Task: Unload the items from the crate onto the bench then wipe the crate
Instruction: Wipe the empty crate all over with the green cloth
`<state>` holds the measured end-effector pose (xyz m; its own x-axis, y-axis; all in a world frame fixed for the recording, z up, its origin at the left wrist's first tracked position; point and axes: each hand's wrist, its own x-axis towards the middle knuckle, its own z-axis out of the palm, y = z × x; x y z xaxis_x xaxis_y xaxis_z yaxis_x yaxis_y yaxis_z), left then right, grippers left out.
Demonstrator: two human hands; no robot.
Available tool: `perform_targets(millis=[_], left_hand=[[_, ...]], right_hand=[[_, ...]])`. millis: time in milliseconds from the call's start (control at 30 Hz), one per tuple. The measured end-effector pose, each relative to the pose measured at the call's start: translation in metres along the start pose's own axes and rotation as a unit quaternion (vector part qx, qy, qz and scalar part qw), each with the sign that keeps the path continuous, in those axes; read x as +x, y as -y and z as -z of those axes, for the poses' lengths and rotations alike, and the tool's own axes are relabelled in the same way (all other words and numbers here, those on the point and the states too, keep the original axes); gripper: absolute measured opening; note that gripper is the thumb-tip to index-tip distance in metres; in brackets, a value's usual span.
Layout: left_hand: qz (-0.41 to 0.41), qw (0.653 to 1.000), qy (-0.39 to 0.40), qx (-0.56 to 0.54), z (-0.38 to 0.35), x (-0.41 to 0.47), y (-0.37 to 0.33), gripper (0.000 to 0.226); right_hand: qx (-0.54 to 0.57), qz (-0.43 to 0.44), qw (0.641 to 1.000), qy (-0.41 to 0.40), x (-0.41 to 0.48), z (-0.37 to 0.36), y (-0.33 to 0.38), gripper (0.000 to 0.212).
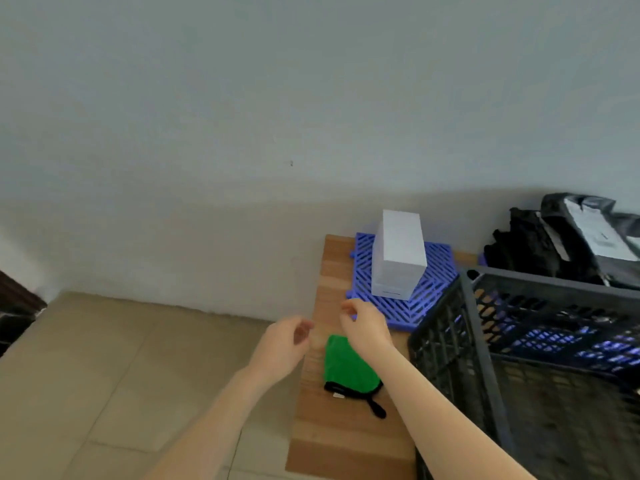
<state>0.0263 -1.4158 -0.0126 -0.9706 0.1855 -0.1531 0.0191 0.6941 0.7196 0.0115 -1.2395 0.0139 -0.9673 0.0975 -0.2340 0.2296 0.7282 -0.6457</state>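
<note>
Head view: the dark plastic crate (519, 341) sits on the wooden tabletop (332, 438). Left of the crate lies a green cloth (346, 368) with black trim. At the crate's far-left corner a white box (398, 254) stands on a blue lattice mat (433, 299). The left hand (280, 348) and right hand (363, 327) hover left of the crate, fingers (348, 310) loosely curled, grasping nothing.

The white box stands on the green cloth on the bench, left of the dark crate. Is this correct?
Not quite. The head view shows the white box standing on the blue lattice panel, not the green cloth. The panel lies on the bench, left of the dark crate.
</note>
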Motion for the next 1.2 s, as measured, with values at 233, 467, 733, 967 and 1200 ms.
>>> perform_targets(millis=[233,467,733,967,1200], left_hand=[[0.027,0.987,0.156,-0.036,-0.054,0.027,0.046,0.049],[0.124,0.969,0.161,-0.138,-0.102,0.045,0.062,0.039],[0.184,0.947,0.167,-0.205,-0.106,0.051,0.057,0.035],[0.160,0.955,0.078,-0.236,-0.067,0.042,0.027,0.021],[0.071,0.964,-0.060,-0.250,-0.008,-0.003,-0.027,0.028]], right_hand=[[-0.147,-0.098,0.983,0.041,-0.011,-0.067,-0.068,0.058],[-0.166,-0.127,0.975,0.081,-0.017,-0.110,-0.093,0.072],[-0.178,-0.094,0.976,0.086,-0.026,-0.113,-0.091,0.082],[-0.038,-0.050,0.998,0.029,-0.037,-0.087,-0.059,0.058],[0.164,-0.032,0.984,-0.062,-0.068,-0.030,-0.007,0.022]])
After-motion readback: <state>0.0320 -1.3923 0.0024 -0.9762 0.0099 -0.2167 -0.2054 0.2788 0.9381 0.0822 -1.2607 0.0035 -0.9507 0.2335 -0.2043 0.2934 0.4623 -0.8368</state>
